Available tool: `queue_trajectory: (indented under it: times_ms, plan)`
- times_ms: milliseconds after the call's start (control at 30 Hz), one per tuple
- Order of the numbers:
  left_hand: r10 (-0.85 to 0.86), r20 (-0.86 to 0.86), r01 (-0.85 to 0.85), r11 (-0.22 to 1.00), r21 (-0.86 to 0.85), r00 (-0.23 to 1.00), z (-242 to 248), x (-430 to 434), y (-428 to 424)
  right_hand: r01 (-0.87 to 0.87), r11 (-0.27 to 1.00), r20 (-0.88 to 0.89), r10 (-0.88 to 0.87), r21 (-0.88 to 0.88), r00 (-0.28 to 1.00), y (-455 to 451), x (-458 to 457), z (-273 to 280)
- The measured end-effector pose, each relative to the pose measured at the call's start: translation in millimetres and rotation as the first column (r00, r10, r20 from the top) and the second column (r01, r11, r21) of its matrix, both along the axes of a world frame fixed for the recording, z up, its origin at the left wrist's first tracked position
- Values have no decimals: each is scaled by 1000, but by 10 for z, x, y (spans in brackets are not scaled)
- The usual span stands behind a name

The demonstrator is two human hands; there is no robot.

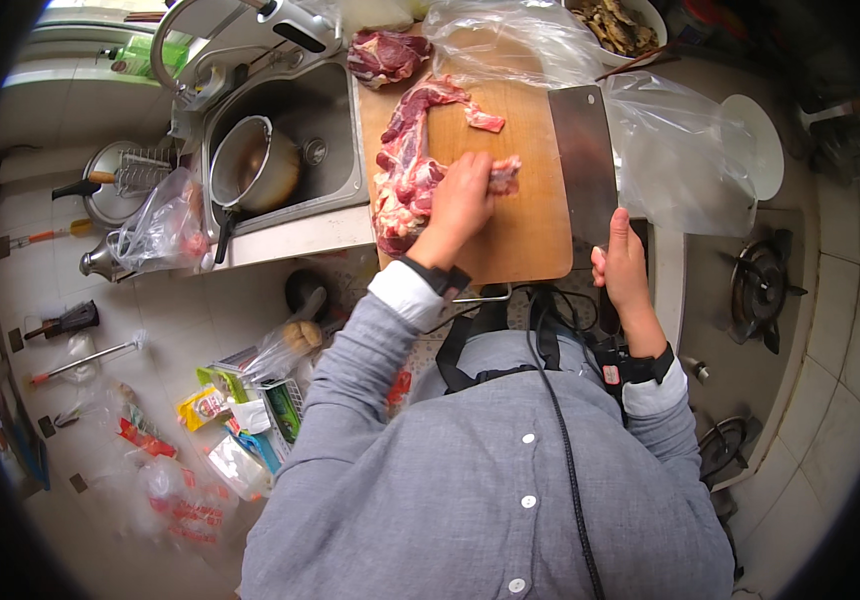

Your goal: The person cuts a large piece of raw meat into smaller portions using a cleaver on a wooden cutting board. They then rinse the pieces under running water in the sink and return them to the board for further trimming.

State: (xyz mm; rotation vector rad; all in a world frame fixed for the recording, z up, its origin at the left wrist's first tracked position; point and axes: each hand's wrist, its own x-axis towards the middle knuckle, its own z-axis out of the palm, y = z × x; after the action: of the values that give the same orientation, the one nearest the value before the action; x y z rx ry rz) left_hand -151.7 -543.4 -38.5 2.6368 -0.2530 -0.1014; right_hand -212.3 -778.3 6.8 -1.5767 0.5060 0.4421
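My left hand (463, 196) grips a small piece of raw meat (505, 175) over the wooden cutting board (527, 240). Beside it, along the board's left side, lies a long curved cut of raw red meat (406, 142) with pale fat; its thin end bends across the upper board. A separate chunk of meat (387, 58) sits at the board's far left corner. My right hand (624, 259) is closed around the handle of a wide-bladed cleaver (586, 165), mostly hidden by the fingers. The blade points away from me, over the board's right edge.
Left of the board is a steel sink (340, 161) holding a pot (250, 161), with a faucet (167, 52) behind. Clear plastic bags (677, 150), a white plate (764, 146) and a bowl of dried brown food (617, 26) lie beyond and right. A gas burner (764, 285) is at right.
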Motion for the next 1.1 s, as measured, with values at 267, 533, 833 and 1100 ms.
queue_trajectory:
  times_ms: [267, 533, 833, 1100]
  plan:
    - [138, 280, -128, 990, -52, 950, 125, -49, 283, -187, 979, 28, 190, -75, 981, 246, -19, 23]
    - [456, -62, -439, 879, 188, 888, 50, -32, 608, -468, 835, 68, 505, -289, 860, 871, 5, -103]
    - [314, -270, -296, 949, 105, 910, 172, 42, 911, -394, 763, 68, 493, -513, 867, 1253, -40, -149]
    - [229, -325, -197, 972, 128, 918, 220, 127, 1008, -366, 615, 0, 512, -698, 859, 1638, -66, -119]
